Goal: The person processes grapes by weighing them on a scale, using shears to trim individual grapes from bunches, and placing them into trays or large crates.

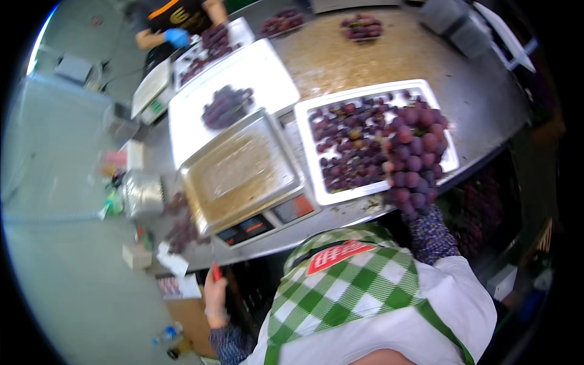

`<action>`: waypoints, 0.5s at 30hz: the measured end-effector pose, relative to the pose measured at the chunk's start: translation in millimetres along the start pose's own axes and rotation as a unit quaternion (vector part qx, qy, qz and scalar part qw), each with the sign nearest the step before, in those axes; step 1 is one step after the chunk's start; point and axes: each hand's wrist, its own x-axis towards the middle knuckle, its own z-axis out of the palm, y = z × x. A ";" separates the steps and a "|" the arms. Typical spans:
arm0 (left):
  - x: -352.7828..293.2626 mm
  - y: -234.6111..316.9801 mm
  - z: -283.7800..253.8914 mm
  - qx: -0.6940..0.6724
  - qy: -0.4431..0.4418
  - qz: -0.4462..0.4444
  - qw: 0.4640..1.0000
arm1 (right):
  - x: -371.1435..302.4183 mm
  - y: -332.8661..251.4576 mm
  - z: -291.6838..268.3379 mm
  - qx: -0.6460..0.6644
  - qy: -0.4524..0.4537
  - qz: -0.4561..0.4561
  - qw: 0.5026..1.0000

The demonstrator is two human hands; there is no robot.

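A large bunch of red-purple grapes (417, 152) is held up at the right, over the edge of a white foam tray (372, 198). My right sleeve leads up to the bunch, and the grapes hide most of my right hand (421, 213) beneath them. Lower left, away from the table edge, my left hand (215, 298) is closed on a small red object (216, 272), of which only a red end shows. Loose grapes (353, 140) fill much of the foam tray. Left of it, a metal tray (243, 167) with a wet bottom rests on a scale (267, 226).
Behind the metal tray, a white foam lid (271, 73) carries another grape bunch (228, 106). A co-worker's blue-gloved hand (177, 38) is near grapes at the far left. Packed grapes (361, 27) and clear containers (456, 27) stand at the back. More grapes (182, 228) lie by the scale.
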 end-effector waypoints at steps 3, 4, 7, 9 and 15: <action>12.2 -18.1 -9.5 0.050 0.005 0.001 0.999 | -4.2 1.0 -1.1 0.001 0.009 0.010 1.000; 13.7 -16.1 -13.1 0.076 0.018 0.015 0.997 | -9.8 -1.6 -2.8 -0.002 0.014 0.003 1.000; -1.6 -4.4 -22.1 0.029 0.012 -0.031 0.999 | -5.8 -5.2 -4.1 -0.012 0.020 0.019 1.000; -8.6 0.0 -23.0 -0.026 0.043 -0.015 0.999 | -5.1 -3.3 -5.7 -0.024 0.020 0.027 0.999; -30.7 84.1 5.7 -0.184 -0.020 0.096 0.978 | -15.6 6.6 -20.6 -0.095 -0.008 0.032 0.995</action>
